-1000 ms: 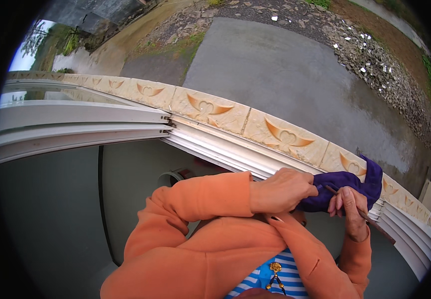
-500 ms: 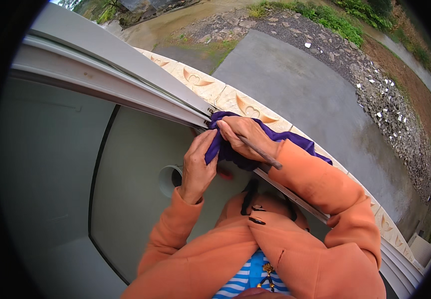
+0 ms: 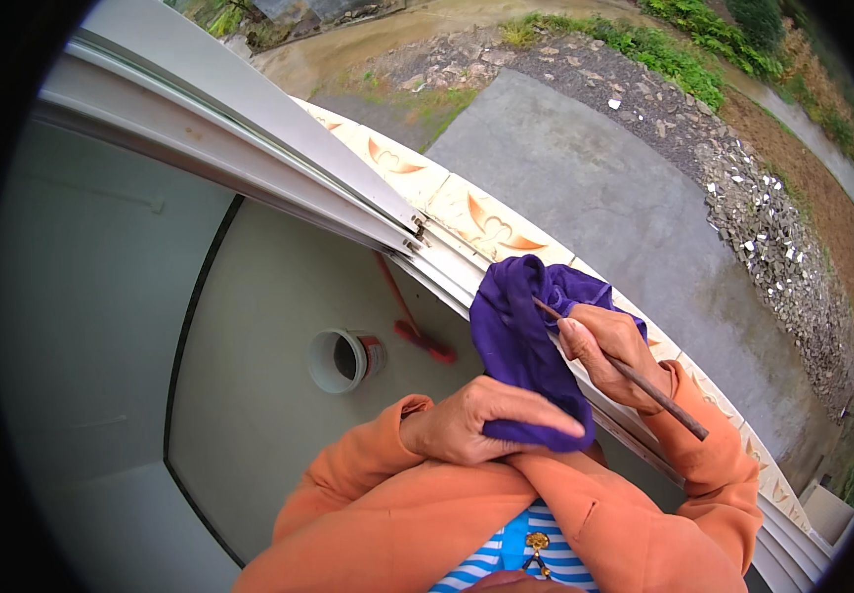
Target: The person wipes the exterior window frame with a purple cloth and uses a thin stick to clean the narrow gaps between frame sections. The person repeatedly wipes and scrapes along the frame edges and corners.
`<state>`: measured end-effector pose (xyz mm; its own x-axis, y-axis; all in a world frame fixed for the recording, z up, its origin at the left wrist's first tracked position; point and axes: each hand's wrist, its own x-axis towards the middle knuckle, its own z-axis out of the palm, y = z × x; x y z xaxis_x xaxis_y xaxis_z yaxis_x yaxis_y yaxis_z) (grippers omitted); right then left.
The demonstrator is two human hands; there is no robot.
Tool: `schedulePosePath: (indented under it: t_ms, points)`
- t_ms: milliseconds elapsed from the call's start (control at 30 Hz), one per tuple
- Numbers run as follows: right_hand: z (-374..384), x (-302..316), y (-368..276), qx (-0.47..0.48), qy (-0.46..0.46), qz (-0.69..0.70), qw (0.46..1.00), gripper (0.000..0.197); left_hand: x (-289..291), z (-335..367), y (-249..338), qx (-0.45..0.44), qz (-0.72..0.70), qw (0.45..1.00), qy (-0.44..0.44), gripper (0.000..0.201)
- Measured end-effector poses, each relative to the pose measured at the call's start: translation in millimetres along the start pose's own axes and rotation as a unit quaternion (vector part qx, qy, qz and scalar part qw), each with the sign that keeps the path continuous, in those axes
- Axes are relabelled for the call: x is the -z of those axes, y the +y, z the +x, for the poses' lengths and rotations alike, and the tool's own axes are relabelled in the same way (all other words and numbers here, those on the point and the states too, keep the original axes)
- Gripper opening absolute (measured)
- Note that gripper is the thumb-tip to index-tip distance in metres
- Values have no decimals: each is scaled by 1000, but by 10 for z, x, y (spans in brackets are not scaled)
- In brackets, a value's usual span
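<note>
One purple cloth point(image 3: 508, 331) drapes the sliding-window track point(image 3: 450, 274) and patterned tile sill point(image 3: 462, 210); the left hand point(image 3: 469, 419) touches its lower end, grip unclear; the right hand point(image 3: 617, 354) clasps a brown stick point(image 3: 656, 394). Indoors, a white bucket point(image 3: 321, 368) stands on grey floor point(image 3: 244, 346).

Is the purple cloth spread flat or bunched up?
Bunched: the purple cloth shows overlapping folds and creases, its lower end at the left hand.

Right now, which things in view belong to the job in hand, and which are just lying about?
Seemingly in the job:
Purple cloth, draped over the white window track, left hand against it
Brown stick, gripped by the right hand, tip at the cloth

Seemingly just lying about:
Bucket, untouched indoors
Red brush, near the bucket
Rubble, outdoors
</note>
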<state>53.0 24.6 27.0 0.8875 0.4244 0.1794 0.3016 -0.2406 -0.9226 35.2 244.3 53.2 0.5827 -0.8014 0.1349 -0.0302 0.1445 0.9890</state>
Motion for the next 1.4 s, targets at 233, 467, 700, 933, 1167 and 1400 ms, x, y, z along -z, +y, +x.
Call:
schedulePosePath:
  t_ms: [233, 467, 700, 933, 1167, 1400]
  points:
    - [395, -251, 352, -35, -26, 20, 999, 30, 168, -129, -250, 92, 98, 961, 243, 25]
    - [1328, -782, 527, 5, 64, 99, 993, 37, 417, -201, -245, 135, 237, 883, 382, 22]
    - [1201, -171, 465, 2, 185, 421, 888, 38, 372, -287, 228, -93, 107, 890, 433, 24]
    - [736, 285, -162, 96, 213, 327, 916, 45, 637, -784, 865, -326, 1, 793, 515, 45]
    - [352, 495, -446, -64, -51, 269, 960, 47, 704, -1512, 1467, -282, 577, 545, 539, 53]
    - [864, 149, -108, 7, 15, 222, 975, 40, 699, -1653, 1439, -342, -115, 823, 438, 24]
